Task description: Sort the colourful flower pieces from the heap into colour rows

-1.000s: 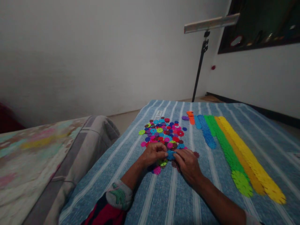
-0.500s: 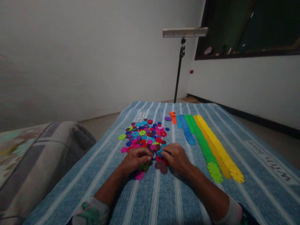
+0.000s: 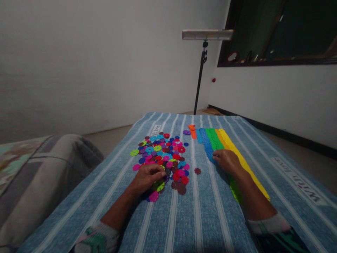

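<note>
A loose pile of small notched plastic discs [image 3: 157,148] in pink, red, brown, lime, purple and blue lies left of centre. My left hand [image 3: 147,177] rests at its near edge, thumb and forefinger pinched; anything between them is hidden. My right hand [image 3: 228,161] is closed at the near end of a blue row of overlapping discs [image 3: 206,142], pinching a blue disc mostly covered by the fingers. Beneath that hand and forearm run a green row [image 3: 214,138] and a yellow row [image 3: 243,163], partly hidden. Lime discs [image 3: 235,191] show beside the forearm.
A short orange row [image 3: 193,131] and a purple disc [image 3: 186,132] lie farther back. One brown disc [image 3: 197,171] sits apart from the pile. Striped blue cloth [image 3: 184,225] covers the table. A lamp stand [image 3: 200,77] rises behind, and a draped blanket [image 3: 65,168] is at left.
My right hand has moved right from the pile to the blue row, carrying a blue disc. A brown disc now lies apart from the pile. My left hand stays at the pile.
</note>
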A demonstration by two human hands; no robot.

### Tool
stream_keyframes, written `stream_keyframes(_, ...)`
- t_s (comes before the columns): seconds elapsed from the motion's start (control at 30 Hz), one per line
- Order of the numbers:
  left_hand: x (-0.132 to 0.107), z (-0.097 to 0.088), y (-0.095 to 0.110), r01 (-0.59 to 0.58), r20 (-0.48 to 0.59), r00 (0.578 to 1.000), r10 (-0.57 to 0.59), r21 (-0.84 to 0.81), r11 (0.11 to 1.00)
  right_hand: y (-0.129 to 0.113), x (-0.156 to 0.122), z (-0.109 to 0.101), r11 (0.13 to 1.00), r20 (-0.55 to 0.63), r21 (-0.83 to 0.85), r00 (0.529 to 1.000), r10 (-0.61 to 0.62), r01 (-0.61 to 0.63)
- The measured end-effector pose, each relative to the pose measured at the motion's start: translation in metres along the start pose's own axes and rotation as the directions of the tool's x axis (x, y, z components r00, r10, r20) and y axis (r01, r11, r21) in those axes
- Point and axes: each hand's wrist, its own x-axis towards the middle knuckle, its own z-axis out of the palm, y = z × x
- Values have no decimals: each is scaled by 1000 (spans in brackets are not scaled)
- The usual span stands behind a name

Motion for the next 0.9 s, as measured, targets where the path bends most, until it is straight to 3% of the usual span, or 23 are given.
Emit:
stream_keyframes(0.23, 1, -2, -5, -20, 2, 1000, 20, 46, 999, 1, 3, 10, 1000, 26, -14, 1000, 15, -15)
stream_keyframes(0.6, 0, -2, -4, -11, 3, 1000, 11, 40, 999, 6, 1, 10, 994, -37, -27, 994, 106, -107)
stream_keyframes(0.9, 1, -3, -3, -39, -1, 999, 40, 97, 994, 2, 0, 11, 991, 13, -28, 991, 132, -131)
